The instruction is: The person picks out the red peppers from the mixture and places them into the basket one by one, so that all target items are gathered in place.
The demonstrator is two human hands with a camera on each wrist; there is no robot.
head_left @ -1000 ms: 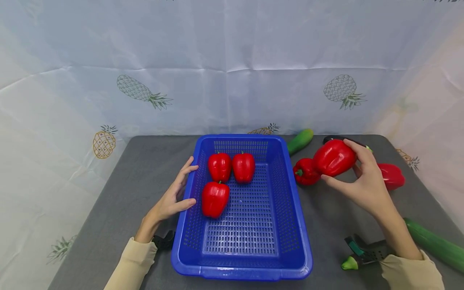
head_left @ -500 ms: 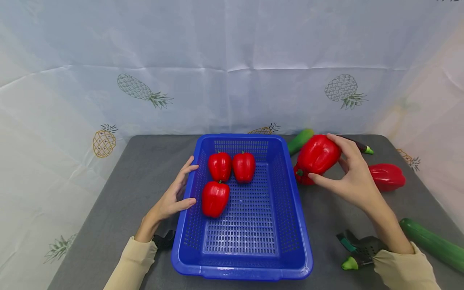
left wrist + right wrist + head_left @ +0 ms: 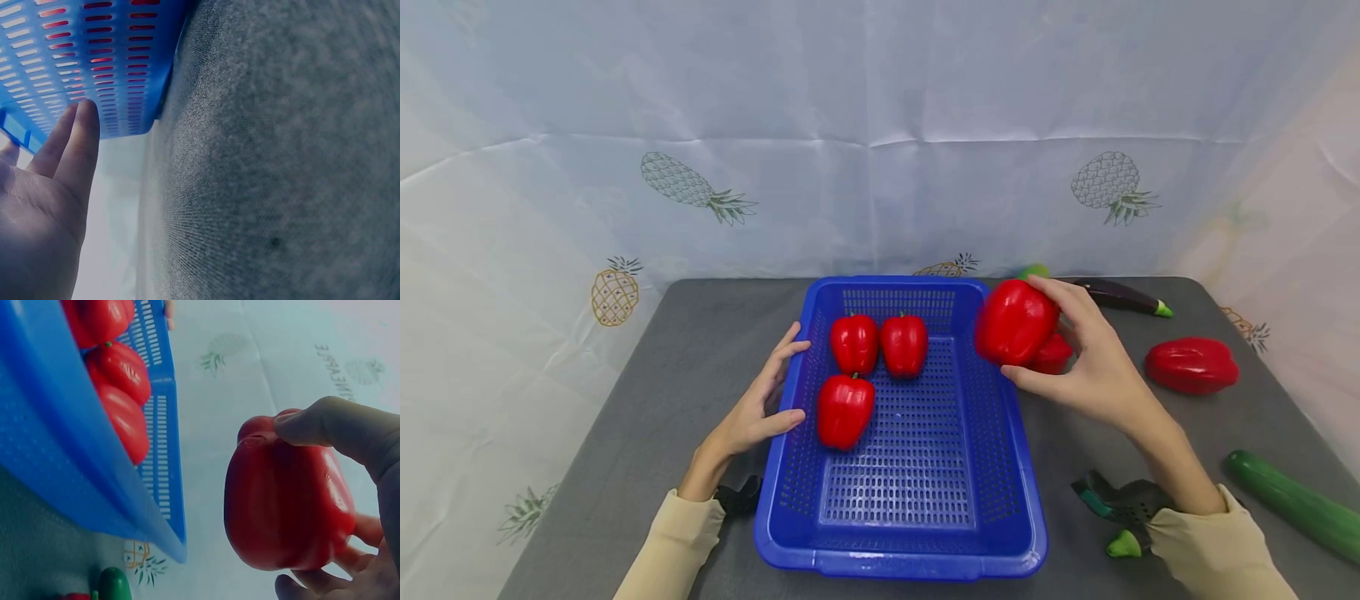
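A blue perforated plastic basket [image 3: 898, 562] stands on the grey table with three red bell peppers inside, one of them the nearer bell pepper [image 3: 846, 412]. My left hand [image 3: 763, 408] rests against the basket's left rim, its fingers fairly straight; in the left wrist view the fingertips [image 3: 87, 112] touch the slotted side wall. My right hand [image 3: 1097, 362] grips another red bell pepper [image 3: 1017, 323] between thumb and fingers, raised over the basket's right rim. The right wrist view shows this held pepper [image 3: 284, 500] apart from the basket. Behind it, a further red bell pepper [image 3: 1052, 354] is partly hidden.
Right of the basket lie a dark eggplant [image 3: 1120, 296], a red bell pepper [image 3: 1192, 365] and a long green cucumber [image 3: 1296, 500]. A green vegetable tip [image 3: 1034, 271] shows behind the held pepper. A green-stemmed vegetable [image 3: 1124, 544] lies partly under the right forearm.
My right hand has carried the held bell pepper leftward, from above the table's right side to the basket's right rim. The left hand and basket stay put.
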